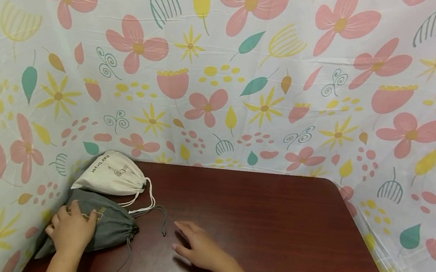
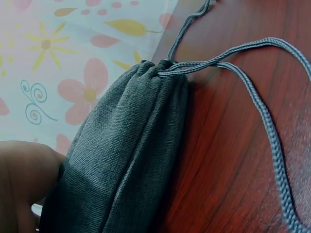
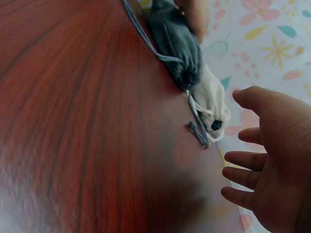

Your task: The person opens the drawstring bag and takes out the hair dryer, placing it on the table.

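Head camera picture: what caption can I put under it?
Left hand on a gray drawstring bag, right hand over the table, white "Hair Dryer" bag farther back.

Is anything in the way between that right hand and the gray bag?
Only the loose end of a thin gray drawstring, lying on the tabletop between the right hand and the gray bag; nothing else visible stands in the way.

The bench, reddish-brown and wood-grained, carried a gray drawstring bag near its left edge and, just beyond it, a white drawstring bag (printed "Hair Dryer"); a gray cord and a white cord trailed beside them.
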`<state>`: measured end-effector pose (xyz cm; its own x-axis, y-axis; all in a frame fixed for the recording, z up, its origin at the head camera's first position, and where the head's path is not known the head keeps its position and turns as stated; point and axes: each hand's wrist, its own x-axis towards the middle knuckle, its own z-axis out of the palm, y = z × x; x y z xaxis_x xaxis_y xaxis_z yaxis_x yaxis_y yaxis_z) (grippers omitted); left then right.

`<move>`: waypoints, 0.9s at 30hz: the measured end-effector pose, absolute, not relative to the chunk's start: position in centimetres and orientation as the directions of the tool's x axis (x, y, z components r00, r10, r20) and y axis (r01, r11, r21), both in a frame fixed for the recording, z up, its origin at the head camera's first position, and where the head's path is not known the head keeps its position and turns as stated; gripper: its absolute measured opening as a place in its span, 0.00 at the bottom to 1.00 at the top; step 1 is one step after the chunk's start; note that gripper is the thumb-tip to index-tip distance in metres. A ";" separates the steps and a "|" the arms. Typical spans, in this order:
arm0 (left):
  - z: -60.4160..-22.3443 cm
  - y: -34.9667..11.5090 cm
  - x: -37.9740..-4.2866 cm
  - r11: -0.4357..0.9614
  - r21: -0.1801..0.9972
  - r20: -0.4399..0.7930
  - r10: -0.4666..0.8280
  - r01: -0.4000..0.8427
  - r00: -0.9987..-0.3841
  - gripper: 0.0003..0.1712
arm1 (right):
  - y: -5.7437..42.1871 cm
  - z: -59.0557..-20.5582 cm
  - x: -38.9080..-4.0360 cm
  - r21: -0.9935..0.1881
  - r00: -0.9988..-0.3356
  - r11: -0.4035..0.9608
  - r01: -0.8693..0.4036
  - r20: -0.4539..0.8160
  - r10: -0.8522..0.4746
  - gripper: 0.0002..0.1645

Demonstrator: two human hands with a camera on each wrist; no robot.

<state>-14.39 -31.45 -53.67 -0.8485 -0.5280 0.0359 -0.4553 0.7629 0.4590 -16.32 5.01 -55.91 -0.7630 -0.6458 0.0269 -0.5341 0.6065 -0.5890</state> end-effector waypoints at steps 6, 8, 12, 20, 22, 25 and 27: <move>-53.4 -31.7 -14.2 0.752 0.467 0.018 -0.534 -0.465 -0.845 0.35 | 3.8 -56.0 -16.0 -0.571 -0.748 0.607 -0.553 0.018 -0.663 0.41; -53.4 -31.8 -14.1 0.749 0.477 0.035 -0.538 -0.459 -0.842 0.31 | 3.5 -55.9 -16.0 -0.566 -0.737 0.599 -0.567 0.025 -0.675 0.40; -53.5 -32.2 -13.9 0.735 0.499 0.053 -0.555 -0.460 -0.830 0.29 | 2.7 -55.9 -16.0 -0.554 -0.725 0.597 -0.580 0.017 -0.689 0.40; -53.5 -33.1 -13.8 0.693 0.496 -0.075 -0.566 -0.523 -0.821 0.40 | 1.0 -56.2 -16.1 -0.544 -0.705 0.603 -0.583 -0.029 -0.708 0.41; -53.5 -33.2 -13.8 0.691 0.500 -0.077 -0.566 -0.523 -0.821 0.41 | 0.6 -56.3 -16.1 -0.545 -0.703 0.602 -0.583 -0.033 -0.711 0.41; -53.5 -33.4 -13.7 0.689 0.496 -0.085 -0.567 -0.528 -0.819 0.42 | 0.2 -56.2 -16.1 -0.551 -0.701 0.598 -0.582 -0.033 -0.713 0.42; -53.6 -33.6 -13.7 0.688 0.489 -0.103 -0.565 -0.536 -0.819 0.44 | -0.1 -56.1 -16.1 -0.560 -0.699 0.592 -0.580 -0.031 -0.714 0.42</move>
